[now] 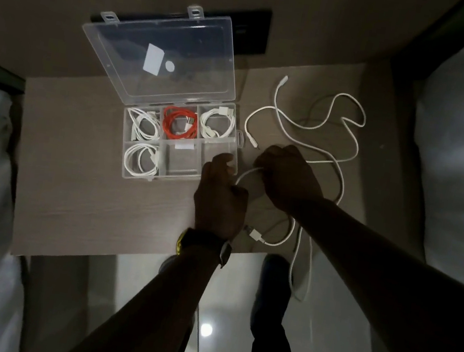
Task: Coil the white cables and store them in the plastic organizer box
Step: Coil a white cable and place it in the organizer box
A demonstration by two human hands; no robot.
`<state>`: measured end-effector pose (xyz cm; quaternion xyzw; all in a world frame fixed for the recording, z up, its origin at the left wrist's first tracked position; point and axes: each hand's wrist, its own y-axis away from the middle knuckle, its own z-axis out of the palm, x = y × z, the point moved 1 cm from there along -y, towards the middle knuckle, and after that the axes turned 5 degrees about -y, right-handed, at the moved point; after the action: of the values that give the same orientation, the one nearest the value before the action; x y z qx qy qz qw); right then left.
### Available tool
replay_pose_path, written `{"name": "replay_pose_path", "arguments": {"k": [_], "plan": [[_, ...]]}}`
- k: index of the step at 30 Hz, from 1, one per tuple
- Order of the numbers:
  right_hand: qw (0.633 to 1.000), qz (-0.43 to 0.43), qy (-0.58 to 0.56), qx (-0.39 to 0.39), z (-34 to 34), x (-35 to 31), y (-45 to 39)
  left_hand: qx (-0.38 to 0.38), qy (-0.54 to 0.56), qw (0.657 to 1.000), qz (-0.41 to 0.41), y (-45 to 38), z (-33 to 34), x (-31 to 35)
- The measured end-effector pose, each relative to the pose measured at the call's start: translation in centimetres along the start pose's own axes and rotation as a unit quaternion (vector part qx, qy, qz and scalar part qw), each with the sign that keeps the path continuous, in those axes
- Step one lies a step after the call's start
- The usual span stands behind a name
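Hands first: your left hand [219,201] and right hand [287,177] are both closed around one white cable [247,175], a loop arching between them just beside the plastic organizer box [237,140]. Its lid [164,56] stands open; three compartments hold coiled white cables, one an orange cable [179,125]. Another loose cable [348,126] sprawls across the table [74,183].

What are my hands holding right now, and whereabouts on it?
Both hands hold one white cable. The right hand and the left hand grip a loop formed partway along it; its plug end lies loose on the table.
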<state>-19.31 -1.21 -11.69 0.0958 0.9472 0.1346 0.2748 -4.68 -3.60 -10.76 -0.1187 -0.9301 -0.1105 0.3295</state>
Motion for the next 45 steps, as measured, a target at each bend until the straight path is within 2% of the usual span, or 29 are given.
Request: {"name": "replay_pose_path", "arguments": {"k": [3, 4, 5, 7, 9, 11, 12, 14, 15, 17, 19, 20, 21, 23, 24, 25, 27, 29, 32, 35, 38, 41, 43, 45], "plan": [[0.998, -0.004, 0.032, 0.045, -1.2, -0.1, -0.3, -0.045, 0.008, 0.997, -0.055, -1.7, -1.3, 0.5], [0.997, -0.001, 0.025, 0.069, -1.7, -0.3, -0.5, -0.084, 0.066, 0.989, -0.106, -2.4, -1.6, 0.9], [0.996, 0.001, 0.003, 0.093, -2.2, -0.7, -0.7, -0.129, 0.152, 0.965, -0.173, -2.9, -2.0, 1.4], [0.989, 0.005, -0.079, 0.129, -3.1, -1.5, -1.0, -0.214, 0.322, 0.875, -0.293, -3.2, -2.9, 2.5], [0.978, 0.012, -0.143, 0.151, -3.8, -2.1, -1.1, -0.308, 0.465, 0.757, -0.340, -3.5, -4.0, 3.4], [0.966, 0.015, -0.196, 0.165, -4.2, -2.5, -1.0, -0.370, 0.584, 0.650, -0.316, -3.7, -5.3, 4.2], [0.961, 0.014, -0.220, 0.166, -4.3, -2.8, -0.9, -0.383, 0.634, 0.607, -0.288, -3.7, -6.0, 4.8], [0.959, 0.002, -0.242, 0.150, -3.9, -3.6, -0.4, -0.376, 0.707, 0.547, -0.242, -3.6, -6.8, 5.8], [0.959, -0.005, -0.249, 0.134, -3.5, -4.0, -0.2, -0.354, 0.736, 0.529, -0.231, -3.7, -7.0, 6.2], [0.960, -0.015, -0.261, 0.098, -2.7, -4.5, 0.6, -0.278, 0.779, 0.521, -0.209, -4.4, -7.4, 6.1], [0.967, -0.032, -0.244, 0.061, -1.8, -4.4, 1.9, -0.211, 0.794, 0.544, -0.172, -5.6, -8.0, 5.5], [0.972, -0.041, -0.225, 0.043, -1.5, -4.2, 2.7, -0.190, 0.776, 0.584, -0.145, -6.2, -8.1, 5.1], [0.977, -0.050, -0.204, 0.032, -1.4, -4.0, 3.3, -0.172, 0.728, 0.654, -0.113, -6.6, -8.0, 4.8], [0.984, -0.073, -0.159, 0.038, -2.1, -3.8, 4.0, -0.128, 0.539, 0.831, -0.049, -6.8, -7.2, 4.3], [0.985, -0.088, -0.139, 0.054, -2.7, -3.9, 4.0, -0.122, 0.427, 0.896, -0.016, -6.6, -6.7, 4.2], [0.984, -0.103, -0.125, 0.076, -3.6, -4.0, 3.7, -0.136, 0.330, 0.934, 0.019, -6.2, -6.1, 4.1], [0.978, -0.124, -0.122, 0.116, -5.6, -4.0, 2.7, -0.183, 0.213, 0.959, 0.037, -5.5, -5.2, 4.1], [0.972, -0.132, -0.154, 0.120, -7.3, -3.8, 1.8, -0.230, 0.235, 0.943, -0.045, -5.2, -5.0, 3.9], [0.969, -0.153, -0.167, 0.099, -8.3, -3.6, 0.7, -0.304, 0.316, 0.884, -0.161, -5.3, -5.2, 4.0], [0.969, -0.192, -0.128, 0.087, -8.2, -3.9, 0.4, -0.389, 0.354, 0.824, -0.213, -5.9, -6.1, 4.1], [0.964, -0.221, -0.107, 0.101, -8.0, -4.3, 0.2, -0.462, 0.386, 0.769, -0.215, -6.5, -7.3, 4.1], [0.960, -0.230, -0.134, 0.091, -7.9, -5.0, 0.0, -0.489, 0.455, 0.713, -0.214, -6.7, -8.7, 4.0], [0.962, -0.182, -0.173, 0.108, -8.1, -4.8, -0.4, -0.516, 0.534, 0.644, -0.186, -6.3, -9.8, 4.1], [0.964, -0.113, -0.203, 0.132, -8.3, -4.2, -0.7, -0.519, 0.633, 0.556, -0.143, -5.6, -10.5, 4.6]]}}
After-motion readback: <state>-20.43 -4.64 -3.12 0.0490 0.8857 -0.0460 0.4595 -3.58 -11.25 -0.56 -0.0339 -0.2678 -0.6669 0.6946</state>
